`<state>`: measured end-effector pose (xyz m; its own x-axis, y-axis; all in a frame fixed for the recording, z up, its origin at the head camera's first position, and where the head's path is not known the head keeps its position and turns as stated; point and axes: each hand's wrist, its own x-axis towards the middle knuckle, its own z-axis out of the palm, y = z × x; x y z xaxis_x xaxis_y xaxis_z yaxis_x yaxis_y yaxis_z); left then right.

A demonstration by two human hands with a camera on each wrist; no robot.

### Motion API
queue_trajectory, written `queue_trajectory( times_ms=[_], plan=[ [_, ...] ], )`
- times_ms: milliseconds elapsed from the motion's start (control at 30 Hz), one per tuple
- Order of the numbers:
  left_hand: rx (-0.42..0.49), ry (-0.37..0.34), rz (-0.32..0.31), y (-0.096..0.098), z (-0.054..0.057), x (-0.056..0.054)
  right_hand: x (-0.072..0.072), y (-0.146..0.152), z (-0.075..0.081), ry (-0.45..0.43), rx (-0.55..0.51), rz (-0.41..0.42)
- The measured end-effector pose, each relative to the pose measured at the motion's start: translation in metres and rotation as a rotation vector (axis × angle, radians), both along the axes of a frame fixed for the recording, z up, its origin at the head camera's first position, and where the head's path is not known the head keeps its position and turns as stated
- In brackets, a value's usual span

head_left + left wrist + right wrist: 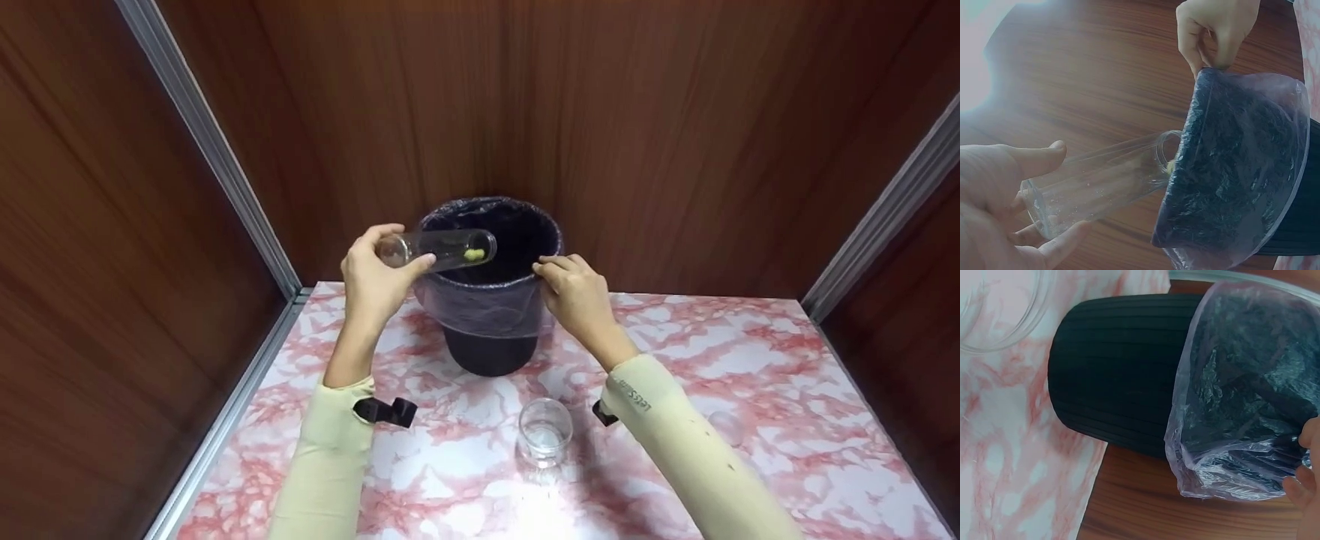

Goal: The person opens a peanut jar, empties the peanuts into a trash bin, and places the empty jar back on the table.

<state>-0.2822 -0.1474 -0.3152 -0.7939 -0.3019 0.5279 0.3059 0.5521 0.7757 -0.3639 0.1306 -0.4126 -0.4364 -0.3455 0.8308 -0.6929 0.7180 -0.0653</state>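
Note:
My left hand (377,279) grips a clear glass (442,249) by its base end. The glass lies nearly on its side, its mouth over the left part of a black trash bin (491,352). Inside, near the mouth, sits a small yellow-green lump (474,254). A thin purplish bag (480,304) lines the bin and folds down over its outside. At the bin's right edge, my right hand (579,294) pinches the bag and rim; in the right wrist view only some fingertips (1296,492) show, against the bag.
A second clear glass (545,433) stands upright on the red-and-white marbled table (450,465), in front of the bin. Brown wood-grain panels (480,97) rise behind and at both sides, with metal strips (217,142) at the corners.

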Motion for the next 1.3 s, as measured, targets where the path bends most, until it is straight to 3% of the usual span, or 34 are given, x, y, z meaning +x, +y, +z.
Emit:
queue_trajectory(
  times_ms=[267, 533, 633, 833, 900, 967, 1033, 1167, 1300],
  plan=[
    [0.044, -0.006, -0.017, -0.003, -0.001, 0.006, 0.000, 0.000, -0.001, -0.009, -0.015, -0.009],
    [0.178, -0.072, -0.026, -0.008, -0.023, 0.014, 0.001, -0.002, -0.005, -0.015, -0.037, 0.007],
    [0.312, -0.092, -0.099, -0.004, -0.038, 0.017, 0.001, -0.001, -0.005, -0.009, -0.050, 0.015],
    [0.724, -0.127, -0.311, 0.011, -0.072, 0.023, 0.000, 0.001, -0.005, 0.005, -0.059, 0.022],
    [0.788, -0.154, -0.386, 0.015, -0.081, 0.025, 0.000, 0.002, -0.004, 0.000, -0.056, 0.019],
    [0.772, -0.187, -0.446, 0.017, -0.090, 0.027, 0.000, 0.002, -0.004, -0.017, -0.052, 0.013],
    [0.678, -0.188, -0.453, 0.018, -0.099, 0.028, 0.001, 0.004, -0.004, -0.039, -0.037, 0.000],
    [0.447, -0.150, -0.369, 0.019, -0.117, 0.028, 0.005, 0.010, -0.008, -0.078, -0.043, -0.012],
    [0.270, -0.125, -0.285, 0.019, -0.133, 0.030, 0.016, 0.023, -0.018, -0.074, -0.176, 0.008]
  ],
)
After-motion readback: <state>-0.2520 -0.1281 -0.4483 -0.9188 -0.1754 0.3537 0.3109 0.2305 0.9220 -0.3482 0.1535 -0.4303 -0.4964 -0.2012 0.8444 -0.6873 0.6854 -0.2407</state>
